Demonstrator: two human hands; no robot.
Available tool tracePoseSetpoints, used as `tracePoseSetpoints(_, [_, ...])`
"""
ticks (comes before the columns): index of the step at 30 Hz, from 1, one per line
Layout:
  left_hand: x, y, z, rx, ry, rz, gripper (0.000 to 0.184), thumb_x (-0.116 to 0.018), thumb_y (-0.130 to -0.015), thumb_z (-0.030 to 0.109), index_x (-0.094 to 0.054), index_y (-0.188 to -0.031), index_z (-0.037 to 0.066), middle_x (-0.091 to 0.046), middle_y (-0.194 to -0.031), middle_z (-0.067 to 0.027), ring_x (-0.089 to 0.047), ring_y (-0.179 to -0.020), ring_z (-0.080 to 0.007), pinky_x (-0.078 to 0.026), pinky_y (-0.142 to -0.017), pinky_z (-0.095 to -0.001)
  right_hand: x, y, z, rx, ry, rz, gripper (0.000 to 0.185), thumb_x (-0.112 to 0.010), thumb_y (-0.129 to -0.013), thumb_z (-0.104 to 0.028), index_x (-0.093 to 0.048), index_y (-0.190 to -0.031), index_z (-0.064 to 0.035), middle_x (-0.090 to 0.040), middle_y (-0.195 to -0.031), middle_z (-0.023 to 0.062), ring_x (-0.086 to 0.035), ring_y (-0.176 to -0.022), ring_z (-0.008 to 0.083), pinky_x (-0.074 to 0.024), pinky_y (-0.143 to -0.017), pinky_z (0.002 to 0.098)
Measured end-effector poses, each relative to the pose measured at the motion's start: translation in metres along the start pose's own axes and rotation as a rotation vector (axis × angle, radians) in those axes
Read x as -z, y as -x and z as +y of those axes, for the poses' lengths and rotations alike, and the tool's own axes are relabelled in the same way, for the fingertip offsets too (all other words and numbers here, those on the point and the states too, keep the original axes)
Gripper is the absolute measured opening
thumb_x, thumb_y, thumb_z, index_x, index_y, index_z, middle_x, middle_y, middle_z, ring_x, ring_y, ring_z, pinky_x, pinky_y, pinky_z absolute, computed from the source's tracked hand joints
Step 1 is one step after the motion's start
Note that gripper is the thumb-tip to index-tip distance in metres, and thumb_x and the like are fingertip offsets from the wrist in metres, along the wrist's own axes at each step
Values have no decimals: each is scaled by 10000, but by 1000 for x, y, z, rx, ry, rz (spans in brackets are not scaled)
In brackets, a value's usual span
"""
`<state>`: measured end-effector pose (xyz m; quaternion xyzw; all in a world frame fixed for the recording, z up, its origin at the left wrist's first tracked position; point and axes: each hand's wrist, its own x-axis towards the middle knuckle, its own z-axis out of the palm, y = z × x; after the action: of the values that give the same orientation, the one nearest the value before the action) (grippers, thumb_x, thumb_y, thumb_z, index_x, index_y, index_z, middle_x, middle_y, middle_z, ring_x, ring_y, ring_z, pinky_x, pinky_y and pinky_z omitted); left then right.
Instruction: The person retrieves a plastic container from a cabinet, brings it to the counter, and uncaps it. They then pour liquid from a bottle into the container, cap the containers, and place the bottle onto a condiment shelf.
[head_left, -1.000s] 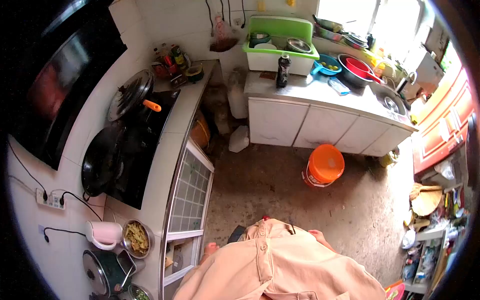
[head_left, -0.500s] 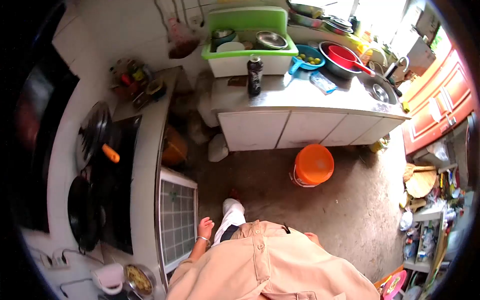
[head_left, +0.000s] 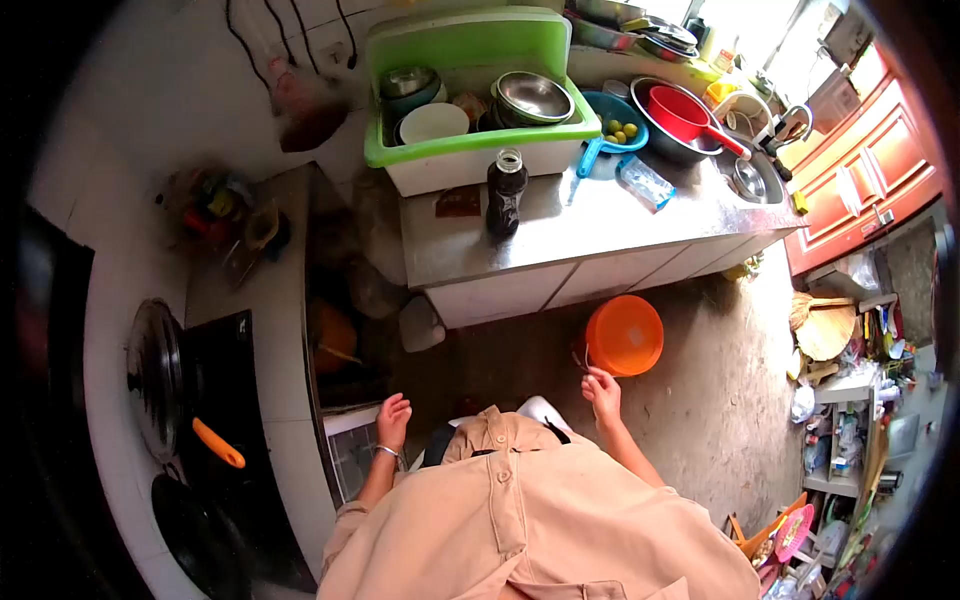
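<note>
My left hand (head_left: 393,420), with a bracelet at the wrist, hangs beside the glazed cabinet door (head_left: 352,455), holding nothing, its fingers loosely bent and apart. My right hand (head_left: 602,394) is in front of my body, just below the orange bucket (head_left: 625,336) on the floor. Its fingers are apart and nothing shows in them; it overlaps the bucket's lower edge in view, but I cannot tell whether they touch. Farther ahead, a dark bottle (head_left: 506,195) with an uncapped mouth stands upright near the counter's front edge.
The steel counter (head_left: 480,245) holds a green-and-white dish bin (head_left: 480,160), a blue colander (head_left: 612,112) with round green fruit, a red dipper (head_left: 680,112) in a basin, and a blue packet (head_left: 645,184). Left is a stove (head_left: 235,370) with pans; right, a cluttered shelf (head_left: 845,385).
I have moved forward, so the counter and bottle look nearer. Both hands have risen into fuller view, the right one coming up from beside my body.
</note>
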<state>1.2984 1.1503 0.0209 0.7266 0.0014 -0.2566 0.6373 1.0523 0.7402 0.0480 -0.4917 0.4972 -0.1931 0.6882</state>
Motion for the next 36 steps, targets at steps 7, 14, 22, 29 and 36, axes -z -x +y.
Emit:
tracePoseSetpoints(7, [-50,-35,104,-57,-14,-121,458,-667,-906,64,-509,-1334,20,-650,-1168,-113,-618,-1083,-172,-490,-955,-284,-87,-58,-128,379,95,-85,247,-635,-945,-97,-642,-1188,-52,-647,-907,10,-531,-682,39,-415,-551,189])
tracePoseSetpoints(14, [-54,-42,114,-7,34,0,486,-650,-916,62,-474,-1368,28,-634,-1210,-130,-611,-1110,-192,-483,-966,-298,-188,-156,-253,829,398,-261,326,-661,-885,-67,-646,-1211,-68,-652,-908,77,-610,-729,142,-508,-637,278])
tracePoseSetpoints(22, [-81,-18,81,175,103,179,481,-653,-935,93,-473,-1380,58,-645,-1216,-96,-625,-1078,-157,-488,-879,-250,-246,-235,-270,802,844,-271,320,-695,-826,-292,-690,-1105,-136,-693,-898,150,-663,-808,356,-532,-710,464])
tracePoseSetpoints(29, [-82,-45,85,84,134,-40,424,-639,-941,64,-500,-1336,-4,-632,-1226,-140,-615,-1135,-202,-472,-1014,-321,-277,-249,-250,746,825,-217,280,-672,-833,-344,-714,-1047,-168,-703,-870,167,-665,-819,400,-544,-715,493])
tracePoseSetpoints(36, [-129,-83,213,-36,-10,-1,414,-634,-933,45,-515,-1328,1,-641,-1211,-133,-607,-1146,-193,-469,-1013,-311,-231,-241,-242,611,642,-90,228,-667,-848,-268,-685,-961,-72,-696,-821,178,-679,-740,346,-528,-662,435])
